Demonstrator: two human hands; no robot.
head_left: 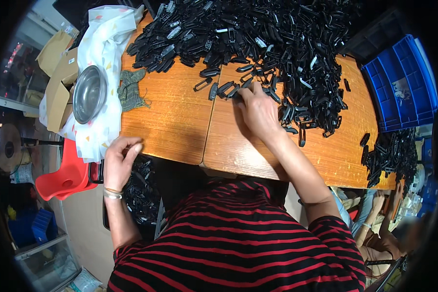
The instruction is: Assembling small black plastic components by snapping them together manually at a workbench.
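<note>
A large heap of small black plastic clip-like parts covers the far side of the wooden table. At the heap's near edge my right hand has its fingers bent down, closed on one of the black parts, mostly hidden by the fingertips. Several loose parts lie just left of those fingers. My left hand is over the table's near left edge, fingers curled toward the thumb; whatever it may hold is hidden. Below it, more black parts fill a dark container under the tabletop.
Left are a metal bowl on white plastic sheeting, a grey-green knit glove, a cardboard box and a red chair. Right are a blue crate, another pile of parts and a co-worker's arm.
</note>
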